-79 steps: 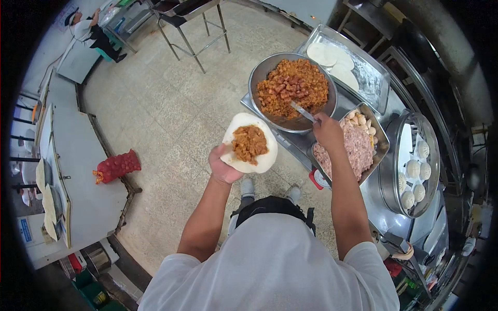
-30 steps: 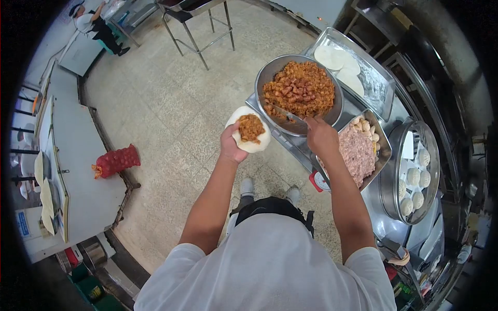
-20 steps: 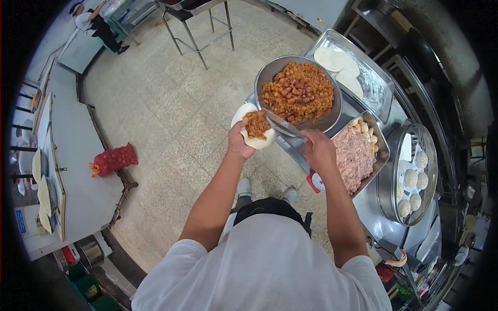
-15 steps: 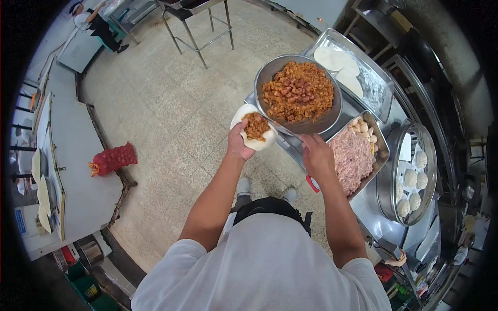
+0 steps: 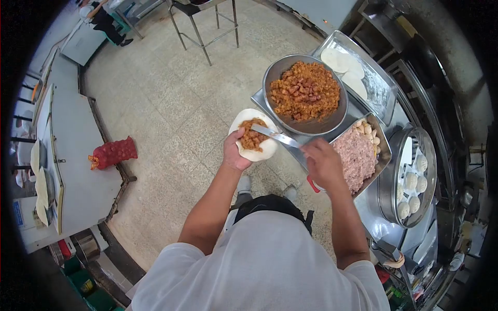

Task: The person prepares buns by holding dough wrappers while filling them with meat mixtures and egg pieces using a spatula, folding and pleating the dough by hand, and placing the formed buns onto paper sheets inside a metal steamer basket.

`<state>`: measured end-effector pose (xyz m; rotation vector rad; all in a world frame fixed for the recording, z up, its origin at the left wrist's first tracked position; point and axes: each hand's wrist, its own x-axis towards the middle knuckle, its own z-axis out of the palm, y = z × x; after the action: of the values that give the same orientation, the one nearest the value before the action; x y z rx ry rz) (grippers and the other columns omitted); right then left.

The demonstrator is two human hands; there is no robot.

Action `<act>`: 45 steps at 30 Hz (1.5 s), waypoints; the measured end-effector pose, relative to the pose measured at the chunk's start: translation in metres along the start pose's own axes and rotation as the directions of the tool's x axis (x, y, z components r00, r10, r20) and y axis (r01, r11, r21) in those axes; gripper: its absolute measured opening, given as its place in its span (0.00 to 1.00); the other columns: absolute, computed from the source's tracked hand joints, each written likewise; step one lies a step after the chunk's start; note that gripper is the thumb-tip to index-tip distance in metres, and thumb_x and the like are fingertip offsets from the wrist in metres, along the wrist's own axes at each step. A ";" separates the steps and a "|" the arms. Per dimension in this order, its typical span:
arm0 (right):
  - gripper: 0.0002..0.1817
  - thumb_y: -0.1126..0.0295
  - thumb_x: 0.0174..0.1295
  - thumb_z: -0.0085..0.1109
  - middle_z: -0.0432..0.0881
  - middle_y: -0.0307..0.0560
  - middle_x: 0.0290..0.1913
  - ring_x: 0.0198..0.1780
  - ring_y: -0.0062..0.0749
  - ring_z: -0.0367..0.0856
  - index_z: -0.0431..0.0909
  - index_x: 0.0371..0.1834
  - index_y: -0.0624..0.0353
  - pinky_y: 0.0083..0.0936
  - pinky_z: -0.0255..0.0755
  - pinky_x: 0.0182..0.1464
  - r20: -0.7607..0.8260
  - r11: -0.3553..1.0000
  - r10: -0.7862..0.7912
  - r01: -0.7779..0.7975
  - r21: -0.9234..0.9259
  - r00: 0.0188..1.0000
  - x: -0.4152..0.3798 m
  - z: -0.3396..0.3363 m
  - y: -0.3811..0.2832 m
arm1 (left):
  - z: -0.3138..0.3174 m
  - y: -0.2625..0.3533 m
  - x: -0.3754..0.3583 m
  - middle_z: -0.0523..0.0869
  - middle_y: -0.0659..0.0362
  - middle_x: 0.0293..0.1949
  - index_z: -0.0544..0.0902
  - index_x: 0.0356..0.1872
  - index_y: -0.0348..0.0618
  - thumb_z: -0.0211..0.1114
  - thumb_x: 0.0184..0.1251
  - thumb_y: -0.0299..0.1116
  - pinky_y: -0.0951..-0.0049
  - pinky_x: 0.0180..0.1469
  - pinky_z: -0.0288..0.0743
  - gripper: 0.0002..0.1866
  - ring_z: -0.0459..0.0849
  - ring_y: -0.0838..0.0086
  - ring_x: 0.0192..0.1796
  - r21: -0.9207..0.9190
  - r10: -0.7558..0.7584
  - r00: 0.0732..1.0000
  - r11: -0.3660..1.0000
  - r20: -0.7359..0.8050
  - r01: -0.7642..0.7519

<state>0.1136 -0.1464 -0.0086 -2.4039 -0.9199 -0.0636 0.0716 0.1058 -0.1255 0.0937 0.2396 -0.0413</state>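
My left hand (image 5: 236, 152) holds a round dough wrapper (image 5: 267, 150) from below, thumb over its edge. Reddish-brown chunky filling (image 5: 250, 139) lies in the middle of the wrapper. My right hand (image 5: 321, 159) is closed around the end of a flat metal spatula (image 5: 282, 137), whose blade rests on the filling. Beyond my right hand a steel bowl (image 5: 270, 105) holds more of the same filling (image 5: 306, 90). Beside that hand, pale pink minced meat (image 5: 355, 158) fills a rectangular steel pan (image 5: 385, 158), with pale round pieces (image 5: 368, 132) at one end.
Flat dough rounds (image 5: 355, 85) lie on a metal tray (image 5: 381, 103) behind the bowl. Pleated buns (image 5: 411, 181) sit in a round steamer (image 5: 385, 194) at right. A red mesh sack (image 5: 114, 153) stands on the floor at left, near a metal stool (image 5: 199, 36). Another person (image 5: 101, 20) works far back.
My right hand has brought the spatula from the bowl's near side onto the filling in the wrapper. The wrapper now looks flatter and more spread out on my left hand.
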 end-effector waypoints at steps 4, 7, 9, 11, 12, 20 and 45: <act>0.15 0.80 0.53 0.62 0.79 0.47 0.37 0.38 0.44 0.82 0.85 0.45 0.55 0.39 0.78 0.41 0.001 0.988 -0.006 0.006 0.154 1.000 0.007 -0.030 -0.004 | 0.016 0.008 -0.014 0.77 0.41 0.64 0.69 0.68 0.34 0.64 0.64 0.36 0.41 0.71 0.67 0.32 0.77 0.46 0.66 -0.010 -0.114 0.990 0.993 0.084 0.115; 0.15 0.81 0.53 0.63 0.79 0.47 0.36 0.39 0.44 0.82 0.84 0.44 0.56 0.39 0.77 0.41 0.174 0.996 -0.062 0.051 0.067 0.983 0.008 -0.025 0.001 | 0.023 0.012 -0.023 0.77 0.41 0.65 0.69 0.69 0.34 0.63 0.63 0.37 0.40 0.72 0.66 0.33 0.76 0.45 0.67 0.022 -0.199 0.974 0.980 0.113 0.198; 0.15 0.81 0.53 0.62 0.79 0.47 0.36 0.40 0.45 0.82 0.84 0.44 0.56 0.39 0.77 0.42 0.143 0.999 -0.038 0.033 0.041 0.989 0.009 -0.029 -0.001 | 0.026 0.013 -0.029 0.77 0.40 0.65 0.69 0.69 0.34 0.63 0.64 0.37 0.40 0.72 0.66 0.33 0.76 0.45 0.67 0.010 -0.239 0.964 0.971 0.119 0.240; 0.14 0.81 0.53 0.62 0.79 0.47 0.36 0.41 0.46 0.81 0.84 0.44 0.56 0.39 0.77 0.42 0.117 1.000 -0.026 0.023 0.020 0.993 0.008 -0.037 -0.006 | 0.026 0.015 -0.032 0.76 0.40 0.65 0.68 0.69 0.34 0.62 0.64 0.38 0.40 0.72 0.65 0.33 0.75 0.45 0.68 -0.005 -0.267 0.956 0.963 0.125 0.270; 0.15 0.81 0.52 0.62 0.79 0.46 0.37 0.41 0.46 0.81 0.84 0.44 0.56 0.38 0.77 0.42 0.110 0.998 -0.061 0.058 0.033 0.992 0.007 -0.045 -0.010 | 0.024 0.018 -0.034 0.76 0.40 0.66 0.68 0.69 0.35 0.62 0.63 0.38 0.40 0.72 0.65 0.33 0.75 0.45 0.68 -0.034 -0.281 0.952 0.957 0.123 0.287; 0.17 0.82 0.45 0.62 0.79 0.45 0.36 0.40 0.43 0.81 0.83 0.41 0.54 0.37 0.76 0.41 0.127 0.972 -0.154 0.173 -0.159 0.980 -0.001 -0.038 -0.026 | 0.021 0.030 -0.039 0.75 0.41 0.66 0.68 0.70 0.36 0.62 0.61 0.36 0.40 0.71 0.67 0.34 0.75 0.46 0.68 0.019 -0.356 0.922 0.934 0.154 0.357; 0.15 0.73 0.61 0.51 0.81 0.61 0.51 0.45 0.57 0.87 0.79 0.51 0.57 0.45 0.82 0.46 0.227 0.915 0.291 -0.202 -0.349 0.929 0.049 0.025 0.052 | -0.006 0.029 -0.027 0.67 0.43 0.74 0.60 0.76 0.40 0.64 0.63 0.61 0.39 0.76 0.57 0.48 0.67 0.46 0.74 0.065 -0.006 0.965 0.998 0.263 -0.012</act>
<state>0.1803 -0.1357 -0.0430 -2.8707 -0.7567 0.2426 0.0456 0.1357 -0.1223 0.1535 -0.0279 -0.0583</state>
